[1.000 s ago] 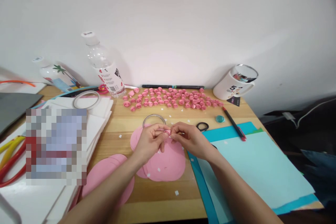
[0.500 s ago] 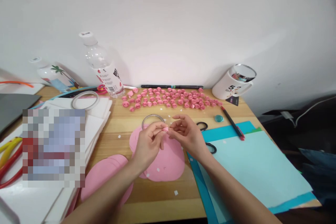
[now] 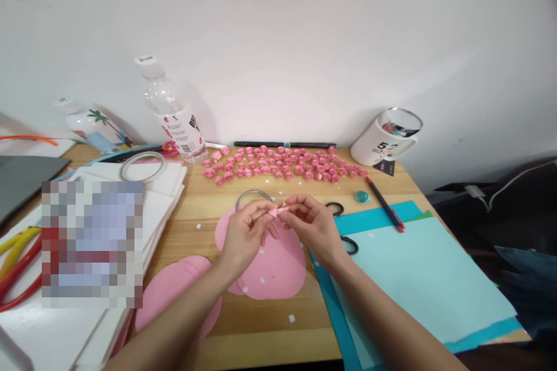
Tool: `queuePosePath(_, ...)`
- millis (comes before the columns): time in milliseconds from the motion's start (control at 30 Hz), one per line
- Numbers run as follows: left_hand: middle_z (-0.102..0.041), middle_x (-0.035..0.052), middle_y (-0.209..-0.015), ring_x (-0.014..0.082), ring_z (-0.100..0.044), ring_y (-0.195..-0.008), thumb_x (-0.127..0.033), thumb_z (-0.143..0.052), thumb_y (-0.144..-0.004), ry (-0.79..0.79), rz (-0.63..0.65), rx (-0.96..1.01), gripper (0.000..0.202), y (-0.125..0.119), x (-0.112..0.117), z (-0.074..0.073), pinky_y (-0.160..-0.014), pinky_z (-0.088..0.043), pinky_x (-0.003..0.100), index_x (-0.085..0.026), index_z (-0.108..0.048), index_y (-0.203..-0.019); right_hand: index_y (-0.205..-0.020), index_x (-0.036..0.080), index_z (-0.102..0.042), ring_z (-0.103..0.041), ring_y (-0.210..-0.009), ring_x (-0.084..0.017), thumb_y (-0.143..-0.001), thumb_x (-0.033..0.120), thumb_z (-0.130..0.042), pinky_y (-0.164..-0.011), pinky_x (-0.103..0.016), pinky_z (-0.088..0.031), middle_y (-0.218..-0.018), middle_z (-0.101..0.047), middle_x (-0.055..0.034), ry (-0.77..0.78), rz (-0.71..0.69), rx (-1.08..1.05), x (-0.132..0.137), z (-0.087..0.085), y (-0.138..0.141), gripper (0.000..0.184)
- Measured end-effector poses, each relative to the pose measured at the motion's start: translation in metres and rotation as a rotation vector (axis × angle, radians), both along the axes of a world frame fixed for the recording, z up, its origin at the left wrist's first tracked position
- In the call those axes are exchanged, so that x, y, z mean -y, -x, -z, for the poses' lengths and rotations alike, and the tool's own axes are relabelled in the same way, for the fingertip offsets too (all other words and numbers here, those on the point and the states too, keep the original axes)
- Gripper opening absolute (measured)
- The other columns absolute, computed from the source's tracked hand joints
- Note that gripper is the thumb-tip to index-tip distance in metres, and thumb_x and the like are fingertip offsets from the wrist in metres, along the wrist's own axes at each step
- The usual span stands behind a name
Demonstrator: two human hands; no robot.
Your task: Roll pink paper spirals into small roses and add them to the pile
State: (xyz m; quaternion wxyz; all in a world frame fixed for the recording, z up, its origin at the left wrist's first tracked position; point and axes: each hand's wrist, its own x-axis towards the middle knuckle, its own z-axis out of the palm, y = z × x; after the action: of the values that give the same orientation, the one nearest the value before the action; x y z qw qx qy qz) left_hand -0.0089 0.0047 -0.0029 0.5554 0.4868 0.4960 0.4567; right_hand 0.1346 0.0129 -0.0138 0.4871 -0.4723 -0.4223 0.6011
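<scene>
Between my two hands is a small pink paper piece (image 3: 273,212), partly rolled, with a strip end reaching to the right. My left hand (image 3: 249,235) pinches its left side. The fingertips of my right hand (image 3: 312,226) are closed on its right end, where a whitish bit shows. Both hands are above a stack of pink paper rounds (image 3: 278,272) on the wooden table. Behind them lies a tape roll (image 3: 253,192), partly hidden by my left hand. Many rolled pink paper roses (image 3: 278,165) are spread farther back.
Black-handled scissors (image 3: 349,245) lie beside light blue paper sheets (image 3: 418,278) at right. A white mug (image 3: 378,142), a marker (image 3: 385,204) and a water bottle (image 3: 174,110) stand or lie farther back. White papers (image 3: 165,203) and more pink rounds (image 3: 174,290) are at left.
The pink paper piece has turned, and its strip end now shows stretched toward my right hand. My right hand's fingers have curled in more; my left hand stays nearly in place.
</scene>
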Motion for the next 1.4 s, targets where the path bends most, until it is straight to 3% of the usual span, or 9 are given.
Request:
queuePosePath(200, -0.058, -0.0026, -0.061, 0.0067, -0.048, -0.046, -0.019, -0.061, -0.077, -0.058, -0.056, -0.026, 0.006, 0.003, -0.002, 0.005, -0.050, -0.042, 0.020, -0.017, -0.066, -0.081, -0.074, 0.018, -0.054, -0.056, -0.055, -0.008, -0.069, 0.032, -0.073, -0.055, -0.021, -0.048, -0.063, -0.057, 0.0046, -0.105, -0.016, 0.090, 0.001, 0.000, 0.000, 0.024)
queuePosePath(333, -0.065, 0.0006, -0.073, 0.0099, -0.055, -0.058, -0.017, -0.061, -0.077, -0.126, -0.034, -0.078, 0.006, 0.003, -0.002, 0.004, -0.060, -0.046, 0.023, -0.018, -0.067, -0.078, -0.077, 0.019, -0.052, -0.058, -0.054, -0.009, -0.068, 0.031, -0.073, -0.054, -0.023, -0.049, -0.062, -0.059, 0.0048, -0.088, 0.051, 0.070, 0.002, 0.002, 0.001, 0.026)
queuePosePath(467, -0.067, 0.0018, -0.080, 0.0151, -0.061, -0.077, -0.013, -0.058, -0.078, -0.273, -0.016, -0.178, 0.011, 0.005, -0.003, 0.004, -0.071, -0.047, 0.026, -0.020, -0.067, -0.079, -0.069, 0.016, -0.060, -0.058, -0.052, -0.010, -0.067, 0.033, -0.074, -0.053, -0.022, -0.049, -0.058, -0.061, 0.0017, -0.055, 0.018, 0.123, 0.001, 0.002, -0.002, 0.022)
queuePosePath(667, -0.066, 0.0023, -0.078, 0.0162, -0.060, -0.076, -0.008, -0.049, -0.081, -0.432, 0.142, -0.376, 0.020, 0.015, -0.008, 0.006, -0.071, -0.045, 0.029, -0.020, -0.064, -0.076, -0.075, 0.015, -0.070, -0.061, -0.054, -0.012, -0.060, 0.037, -0.078, -0.056, -0.026, -0.053, -0.060, -0.068, -0.0017, 0.045, -0.085, 0.075, -0.002, -0.002, -0.006, 0.028)
queuePosePath(1067, -0.069, 0.0032, -0.077, 0.0169, -0.062, -0.071, -0.009, -0.051, -0.078, -0.386, 0.230, -0.334, 0.020, 0.017, -0.013, 0.001, -0.067, -0.046, 0.028, -0.021, -0.067, -0.075, -0.066, 0.015, -0.072, -0.062, -0.053, -0.012, -0.060, 0.039, -0.078, -0.056, -0.025, -0.053, -0.057, -0.068, -0.0025, 0.152, -0.218, 0.075, -0.007, -0.014, -0.013, 0.026)
queuePosePath(1400, -0.070, 0.0016, -0.076, 0.0166, -0.063, -0.072, -0.009, -0.056, -0.075, -0.229, 0.256, -0.253, 0.017, 0.019, -0.015, 0.001, -0.069, -0.047, 0.026, -0.021, -0.068, -0.074, -0.069, 0.014, -0.073, -0.063, -0.052, -0.009, -0.062, 0.035, -0.077, -0.053, -0.019, -0.051, -0.060, -0.069, -0.0033, 0.210, -0.314, 0.001, -0.011, -0.002, -0.019, 0.023)
